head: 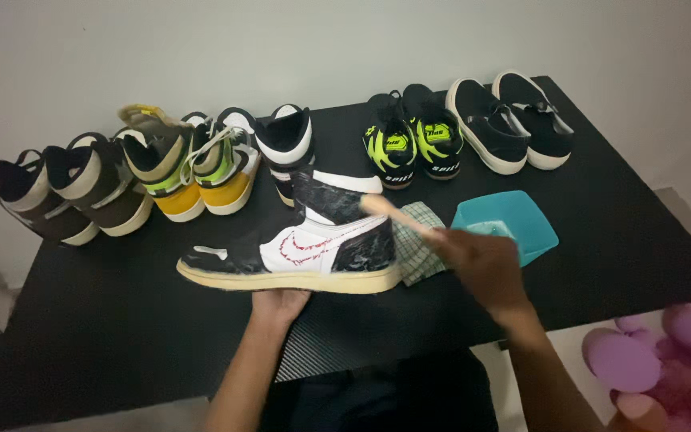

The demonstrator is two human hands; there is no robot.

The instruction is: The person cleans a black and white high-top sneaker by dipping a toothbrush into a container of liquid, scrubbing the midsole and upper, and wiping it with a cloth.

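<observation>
Nine shoes sit in view on the black table (121,320): eight lined up along the far edge and one in hand.

From nine o'clock round to two o'clock the row runs as a brown and black high-top pair (69,192), a yellow, black and white high-top pair (193,172), one lone black and white high-top (285,148) (its mate appears to be the one being worked on), a black pair with neon green heels (413,144), and a black slip-on pair with white soles (513,120).

The ninth, a white and black high-top sneaker (305,248) with a red side mark and a cream sole, lies at the centre of the table, on its side edge with the toe pointing to nine o'clock. The left hand (280,302) cups it from below at six o'clock, palm against the sole, fingers mostly hidden.

The right hand (481,264), at three o'clock of the sneaker, is closed around a pale-handled brush (393,214) whose tip meets the heel collar; motion blur hides the bristles.

One container: a teal plastic bowl (533,220) at two o'clock of the right hand; its contents cannot be made out. One checked cloth (421,248) lies between bowl and sneaker, just beside the heel.
</observation>
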